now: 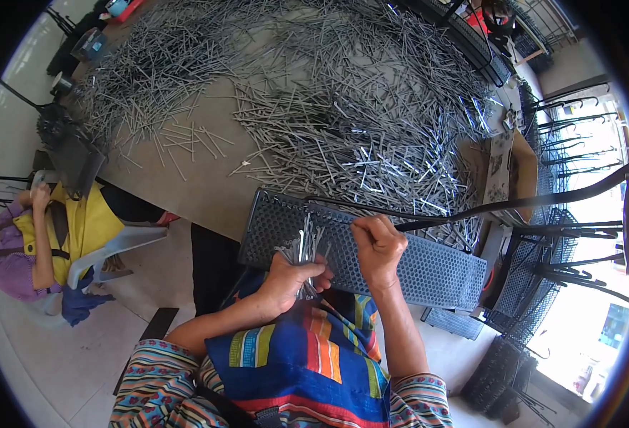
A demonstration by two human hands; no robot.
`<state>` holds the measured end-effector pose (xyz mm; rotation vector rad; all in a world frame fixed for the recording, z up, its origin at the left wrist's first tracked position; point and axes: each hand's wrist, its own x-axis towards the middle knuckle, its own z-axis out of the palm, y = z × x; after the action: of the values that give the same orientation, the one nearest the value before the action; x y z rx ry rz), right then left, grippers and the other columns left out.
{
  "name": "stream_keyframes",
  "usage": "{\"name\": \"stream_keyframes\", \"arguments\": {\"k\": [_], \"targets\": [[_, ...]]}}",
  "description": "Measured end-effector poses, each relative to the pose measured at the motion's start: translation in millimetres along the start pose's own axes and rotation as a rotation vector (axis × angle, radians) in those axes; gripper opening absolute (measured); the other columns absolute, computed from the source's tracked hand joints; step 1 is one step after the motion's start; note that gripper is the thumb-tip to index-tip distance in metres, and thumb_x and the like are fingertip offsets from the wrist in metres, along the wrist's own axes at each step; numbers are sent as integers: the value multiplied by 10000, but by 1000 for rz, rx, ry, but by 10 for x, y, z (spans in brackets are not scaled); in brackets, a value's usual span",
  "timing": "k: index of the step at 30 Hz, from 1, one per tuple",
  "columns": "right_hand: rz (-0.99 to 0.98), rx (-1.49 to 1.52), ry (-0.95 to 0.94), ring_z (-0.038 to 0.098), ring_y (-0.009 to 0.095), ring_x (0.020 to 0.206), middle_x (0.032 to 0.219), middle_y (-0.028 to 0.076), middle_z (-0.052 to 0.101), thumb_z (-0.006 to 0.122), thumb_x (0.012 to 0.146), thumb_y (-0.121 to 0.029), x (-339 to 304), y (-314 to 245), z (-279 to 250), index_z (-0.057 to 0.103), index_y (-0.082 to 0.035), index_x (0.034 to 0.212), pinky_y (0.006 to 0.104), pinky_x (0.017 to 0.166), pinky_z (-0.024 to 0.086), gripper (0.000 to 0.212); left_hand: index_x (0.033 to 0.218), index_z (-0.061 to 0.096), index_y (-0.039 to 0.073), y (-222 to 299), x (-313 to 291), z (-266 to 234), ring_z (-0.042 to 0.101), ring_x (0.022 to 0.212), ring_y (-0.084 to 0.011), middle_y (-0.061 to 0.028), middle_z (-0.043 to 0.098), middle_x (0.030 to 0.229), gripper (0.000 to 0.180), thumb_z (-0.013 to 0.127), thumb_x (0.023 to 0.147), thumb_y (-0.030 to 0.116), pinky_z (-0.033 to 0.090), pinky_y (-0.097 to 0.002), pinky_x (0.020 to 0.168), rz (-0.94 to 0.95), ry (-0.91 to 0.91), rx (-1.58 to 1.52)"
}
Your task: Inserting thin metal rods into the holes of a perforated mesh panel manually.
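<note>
In the head view, we have a perforated board (407,267) lying aslant above our lap, at the near edge of the counter (207,192). Our left hand (286,282) is over the board's left part, its grip closed around a bundle of metal rods (303,246) whose ends fan out above and below the fingers. Our right hand (382,250) is over the middle of the board, palm turned down and fingers curled in; we cannot tell whether its grip has hold of anything. A black bar (514,204) reaches in from the right toward that hand. On the counter beyond the board, a wide heap of loose grey rods (386,157) covers most of the surface, with a few strays on its left side. We wear a striped apron (293,357) of many colours. To our left, a co-worker in a yellow apron (89,221) sits on a pale chair (125,246). To our right stand a cardboard box (525,171) and dark racks with hooked ends (571,267)
</note>
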<state>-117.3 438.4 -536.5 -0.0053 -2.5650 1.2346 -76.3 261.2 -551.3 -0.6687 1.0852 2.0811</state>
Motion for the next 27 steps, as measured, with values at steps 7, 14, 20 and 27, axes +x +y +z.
{"name": "stream_keyframes", "arguments": {"k": [7, 14, 20, 27], "targets": [[-148, -78, -62, 613, 204, 571, 689, 97, 621, 704, 717, 35, 52, -29, 4, 670, -10, 781, 280, 534, 461, 85, 938, 588, 14, -11, 2, -6, 670, 622, -223, -151, 678, 787, 117, 637, 833, -8, 551, -315, 551, 3, 2, 2], [-92, -129, -38, 623, 241, 574, 701, 99, 627, 696, 726, 19, -4, -5, 53, 667, -26, 767, 293, 536, 471, 68, 935, 587, 6, -17, 4, -1, 669, 629, -225, -152, 677, 790, 116, 636, 832, -11, 550, -316, 564, 5, -11, -10], [-8, -124, -59, 616, 183, 564, 686, 92, 624, 687, 752, -16, -107, -42, -1, 674, -20, 845, 267, 518, 458, 94, 941, 590, 4, -6, -4, 0, 672, 646, -224, -151, 677, 786, 120, 642, 833, -7, 549, -313, 576, -18, -4, -7], [547, 600, -236, 549, 66, 543, 697, 35, 637, 654, 814, 14, -410, -130, -18, 641, 21, 881, 223, 489, 432, 68, 934, 616, 8, 4, -66, 90, 675, 670, -207, -129, 679, 812, 91, 649, 851, 21, 552, -321, 591, -2, -75, 45]]}}
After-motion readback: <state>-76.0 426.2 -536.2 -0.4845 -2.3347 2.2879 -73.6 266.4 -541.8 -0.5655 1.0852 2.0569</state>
